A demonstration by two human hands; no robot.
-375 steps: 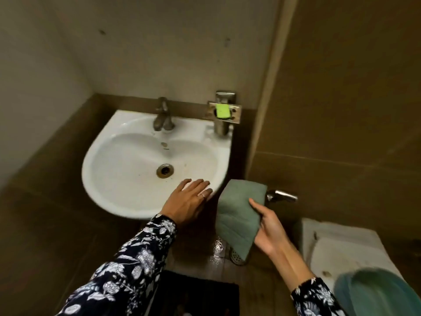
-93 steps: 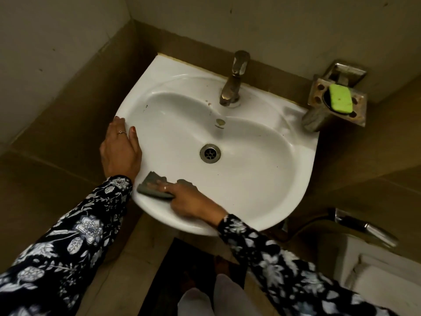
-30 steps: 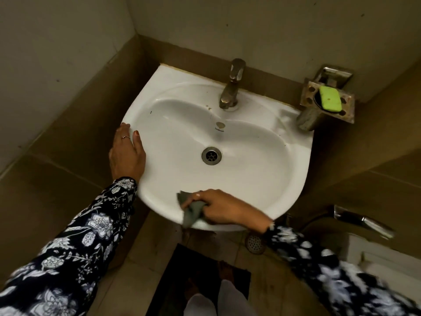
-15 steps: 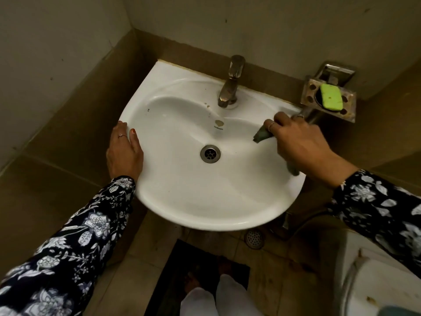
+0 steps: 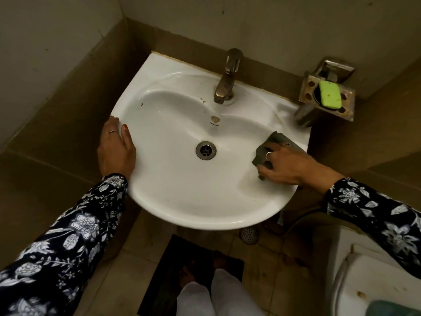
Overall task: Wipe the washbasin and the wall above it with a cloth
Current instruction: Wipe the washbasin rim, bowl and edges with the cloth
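A white washbasin (image 5: 182, 197) hangs in the corner, with a drain (image 5: 206, 150) at its middle and a metal tap (image 5: 227, 78) at the back. My right hand (image 5: 284, 164) presses a grey-green cloth (image 5: 262, 153) against the inner right slope of the bowl, fingers spread over it. My left hand (image 5: 116, 149) rests flat on the basin's left rim. The pale wall (image 5: 262, 23) rises above a brown tiled band behind the tap. Small dark specks dot the bowl.
A metal soap dish (image 5: 328, 96) with a green soap bar (image 5: 329, 94) is fixed at the right of the basin. A white toilet (image 5: 369, 277) stands at lower right. A dark mat (image 5: 168, 281) and a floor drain (image 5: 249, 234) lie below.
My right hand has carried the cloth from the front rim up to the right back of the bowl, then down onto the right inner slope. My left hand has stayed on the left rim.
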